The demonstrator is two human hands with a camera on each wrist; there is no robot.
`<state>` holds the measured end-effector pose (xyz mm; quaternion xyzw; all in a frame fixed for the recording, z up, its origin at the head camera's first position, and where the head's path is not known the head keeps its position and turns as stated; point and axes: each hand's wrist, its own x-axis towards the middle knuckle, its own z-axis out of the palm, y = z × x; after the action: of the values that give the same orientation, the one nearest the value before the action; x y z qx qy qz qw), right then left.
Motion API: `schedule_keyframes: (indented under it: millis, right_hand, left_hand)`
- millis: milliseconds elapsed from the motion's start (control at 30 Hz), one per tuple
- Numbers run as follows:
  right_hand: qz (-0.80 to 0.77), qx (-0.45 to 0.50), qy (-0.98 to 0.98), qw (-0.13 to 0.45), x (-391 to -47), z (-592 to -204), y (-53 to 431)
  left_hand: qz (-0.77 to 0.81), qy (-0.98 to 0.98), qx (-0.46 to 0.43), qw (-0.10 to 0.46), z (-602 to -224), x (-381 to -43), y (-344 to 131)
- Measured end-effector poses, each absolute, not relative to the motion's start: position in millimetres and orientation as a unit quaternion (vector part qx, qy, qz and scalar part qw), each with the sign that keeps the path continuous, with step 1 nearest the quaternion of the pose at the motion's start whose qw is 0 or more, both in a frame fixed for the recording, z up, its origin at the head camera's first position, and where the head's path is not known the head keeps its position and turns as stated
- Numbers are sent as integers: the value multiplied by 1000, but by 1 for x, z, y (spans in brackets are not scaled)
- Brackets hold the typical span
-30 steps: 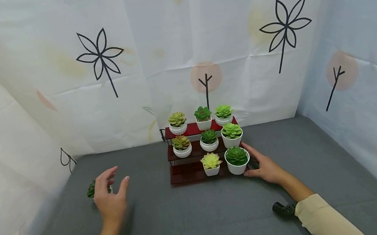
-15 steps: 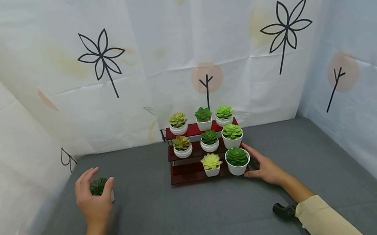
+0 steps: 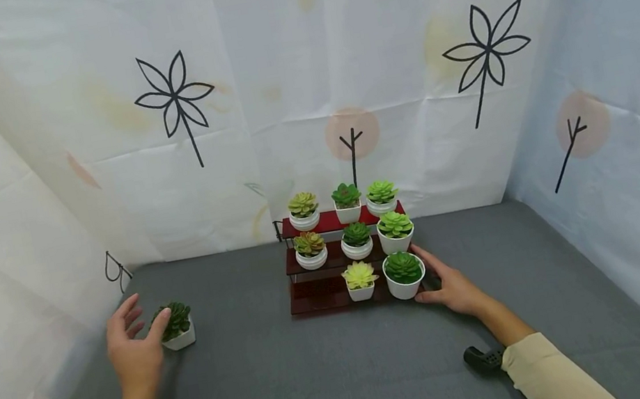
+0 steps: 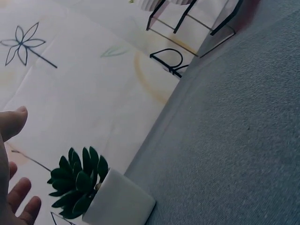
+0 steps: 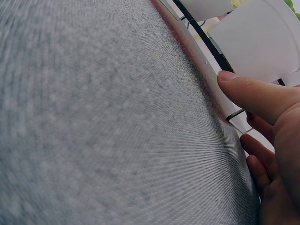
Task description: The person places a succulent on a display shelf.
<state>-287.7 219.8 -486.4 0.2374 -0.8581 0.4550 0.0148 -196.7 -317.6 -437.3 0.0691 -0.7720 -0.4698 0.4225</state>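
My left hand (image 3: 136,354) is at the left of the table, thumb and fingers spread, beside a dark green succulent (image 3: 176,320) in a white square pot. The left wrist view shows that succulent (image 4: 77,183) upright in its pot (image 4: 119,199), with a gap between it and my fingers (image 4: 19,193). My right hand (image 3: 451,283) rests at the right end of a dark red three-tier stand (image 3: 318,295), next to a round-potted green succulent (image 3: 404,277). In the right wrist view my thumb (image 5: 253,93) lies along the stand's edge, close to a white pot (image 5: 258,40).
Top and middle tiers each bear three potted succulents, among them a reddish one (image 3: 311,249). A yellow-green succulent (image 3: 360,279) stands on the bottom tier, with bare shelf to its left. Patterned white cloth (image 3: 277,94) walls the grey table (image 3: 300,386) on three sides.
My left hand has moved left, past the dark green succulent, and its pot has come into view. My right hand and the stand have stayed in place.
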Motion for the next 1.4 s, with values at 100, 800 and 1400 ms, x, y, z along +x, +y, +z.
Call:
schedule_keyframes:
  millis: [100, 800, 1400]
  right_hand:
    - [456, 236, -858, 13, -287, -487, 220]
    - [455, 234, -859, 11, -288, -488, 220]
    - [462, 240, -854, 6, -289, -488, 220]
  left_hand:
    - [-510, -763, 86, 387, -442, -197, -326]
    - [-540, -802, 105, 231, -457, -193, -355]
    - [-518, -850, 37, 89, -472, -197, -375]
